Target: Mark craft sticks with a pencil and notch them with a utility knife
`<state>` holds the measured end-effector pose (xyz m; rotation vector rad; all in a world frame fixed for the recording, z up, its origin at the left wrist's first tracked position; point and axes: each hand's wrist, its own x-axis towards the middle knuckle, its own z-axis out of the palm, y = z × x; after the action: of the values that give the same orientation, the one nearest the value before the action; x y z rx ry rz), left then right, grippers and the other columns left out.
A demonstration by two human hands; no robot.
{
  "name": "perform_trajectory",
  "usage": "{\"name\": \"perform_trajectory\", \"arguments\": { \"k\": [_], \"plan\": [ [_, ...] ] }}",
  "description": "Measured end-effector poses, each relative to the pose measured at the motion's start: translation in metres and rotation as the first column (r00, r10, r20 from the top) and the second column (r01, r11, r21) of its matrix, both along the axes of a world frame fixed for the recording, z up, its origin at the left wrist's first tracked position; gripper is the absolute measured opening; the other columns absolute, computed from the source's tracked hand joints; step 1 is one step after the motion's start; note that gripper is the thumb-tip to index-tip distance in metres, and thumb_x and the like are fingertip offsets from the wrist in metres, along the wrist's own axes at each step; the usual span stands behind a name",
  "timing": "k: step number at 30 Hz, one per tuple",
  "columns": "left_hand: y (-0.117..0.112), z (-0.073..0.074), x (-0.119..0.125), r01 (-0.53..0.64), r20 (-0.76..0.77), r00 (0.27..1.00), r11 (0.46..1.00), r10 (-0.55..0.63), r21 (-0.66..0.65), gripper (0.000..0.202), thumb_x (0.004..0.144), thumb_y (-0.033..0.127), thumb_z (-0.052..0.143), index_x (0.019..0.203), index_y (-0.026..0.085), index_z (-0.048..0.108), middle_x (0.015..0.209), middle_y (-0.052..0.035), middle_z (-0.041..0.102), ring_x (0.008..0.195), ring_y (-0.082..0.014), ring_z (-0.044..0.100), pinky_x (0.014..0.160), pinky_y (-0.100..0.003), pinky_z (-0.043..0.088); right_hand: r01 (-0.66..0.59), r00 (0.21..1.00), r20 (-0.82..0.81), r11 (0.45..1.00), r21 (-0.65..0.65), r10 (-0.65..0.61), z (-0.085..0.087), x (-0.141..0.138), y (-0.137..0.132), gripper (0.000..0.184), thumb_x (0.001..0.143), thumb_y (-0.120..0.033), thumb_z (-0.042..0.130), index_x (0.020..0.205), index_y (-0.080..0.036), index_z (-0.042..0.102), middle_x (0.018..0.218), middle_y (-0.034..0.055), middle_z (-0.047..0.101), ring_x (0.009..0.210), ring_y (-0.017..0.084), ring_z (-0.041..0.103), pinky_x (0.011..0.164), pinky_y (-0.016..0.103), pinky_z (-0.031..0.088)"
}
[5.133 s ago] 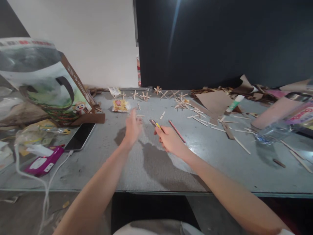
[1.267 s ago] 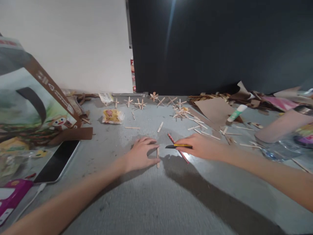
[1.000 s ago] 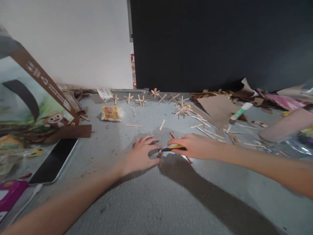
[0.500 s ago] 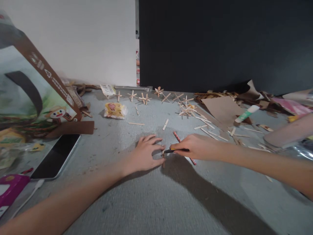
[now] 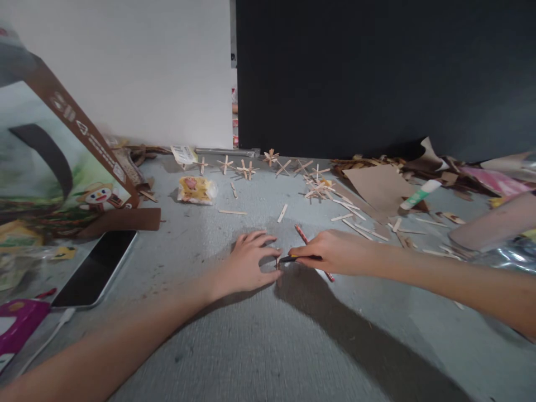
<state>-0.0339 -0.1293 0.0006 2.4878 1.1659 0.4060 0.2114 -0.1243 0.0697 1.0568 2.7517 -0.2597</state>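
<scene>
My left hand point(image 5: 250, 263) rests low over the grey table, its thumb and index finger closed about a small wooden stick point(image 5: 278, 267) and the other fingers spread. Pinched in my right hand point(image 5: 324, 252) is a craft knife point(image 5: 288, 259) with a dark blade and a bit of yellow on its handle. The blade's tip meets the stick between my left fingertips. Under my right hand lies a red patterned pencil point(image 5: 300, 234), its middle hidden by the fingers.
Crossed-stick pieces point(image 5: 245, 169) stand along the back, with loose sticks point(image 5: 355, 226) at right. A glue stick point(image 5: 421, 194) lies on brown paper point(image 5: 379, 187). At left are a phone point(image 5: 98, 271), a small yellow packet point(image 5: 196, 190) and a printed carton point(image 5: 84, 139).
Both hands hold almost the same pose, with the knife tip still at the stick. The whole view has shifted very slightly.
</scene>
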Motion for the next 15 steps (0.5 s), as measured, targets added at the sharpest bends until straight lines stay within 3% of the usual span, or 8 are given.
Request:
{"name": "perform_trajectory", "arguments": {
  "k": [8, 11, 15],
  "plan": [
    [0.0, 0.003, 0.001, 0.006, 0.013, 1.0, 1.0, -0.006, -0.009, 0.039, 0.087, 0.049, 0.072, 0.121, 0.032, 0.075, 0.149, -0.0061, 0.059, 0.143, -0.0342, 0.045, 0.116, -0.058, 0.034, -0.099, 0.993, 0.056, 0.995, -0.022, 0.1, 0.013, -0.007, -0.001, 0.033, 0.105, -0.022, 0.047, 0.126, -0.022, 0.072, 0.06, 0.0016, 0.066, 0.048, 0.013, 0.055, 0.05, 0.024, 0.03],
    [0.0, 0.003, 0.001, 0.008, 0.028, 1.0, 1.0, -0.008, -0.006, 0.036, 0.086, 0.051, 0.072, 0.117, 0.033, 0.077, 0.148, -0.0063, 0.06, 0.141, -0.0346, 0.047, 0.115, -0.059, 0.035, -0.191, 0.964, 0.199, 0.98, 0.053, 0.177, 0.022, -0.018, -0.003, 0.028, 0.104, -0.018, 0.05, 0.118, -0.016, 0.074, 0.063, 0.0043, 0.069, 0.049, 0.015, 0.058, 0.054, 0.026, 0.036],
    [-0.001, 0.001, 0.001, 0.008, 0.017, 1.0, 1.0, -0.009, 0.016, 0.044, 0.084, 0.061, 0.072, 0.117, 0.032, 0.076, 0.149, -0.0075, 0.058, 0.143, -0.0364, 0.045, 0.116, -0.06, 0.032, -0.31, 0.863, 0.441, 0.947, 0.082, 0.244, 0.029, -0.036, -0.006, 0.024, 0.092, -0.006, 0.063, 0.112, -0.01, 0.075, 0.07, 0.009, 0.073, 0.063, 0.021, 0.067, 0.069, 0.032, 0.046]
  ]
}}
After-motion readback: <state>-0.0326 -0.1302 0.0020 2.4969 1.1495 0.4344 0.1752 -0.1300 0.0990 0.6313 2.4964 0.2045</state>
